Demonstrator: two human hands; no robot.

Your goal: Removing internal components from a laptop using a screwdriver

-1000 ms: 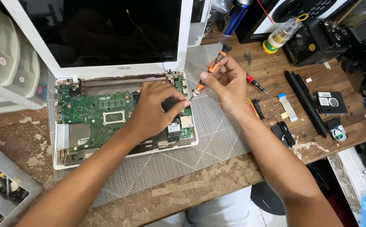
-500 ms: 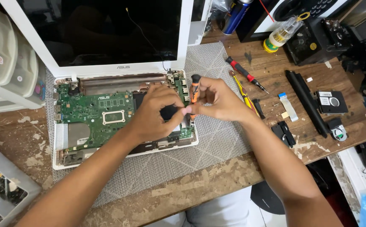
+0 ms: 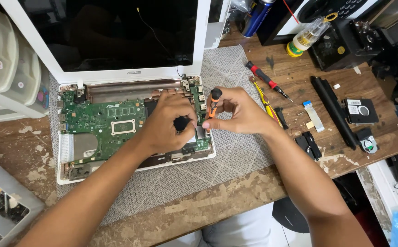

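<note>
Head view: right hand [image 3: 240,112] grasps an orange-black screwdriver [image 3: 213,103] upright; left hand [image 3: 169,121], curled beside that grip, covers the green laptop motherboard [image 3: 100,126]; red-handled screwdriver [image 3: 267,81] lies beyond.

The right hand [image 3: 242,114] now holds the orange-and-black screwdriver [image 3: 213,104] upright over the right edge of the opened laptop [image 3: 135,132], where a second ago it was slanted up and away above the grey mat [image 3: 235,155]. The left hand [image 3: 169,123] sits slightly lower on the green circuit board [image 3: 103,123], its fingertips meeting the tool's tip.
</note>
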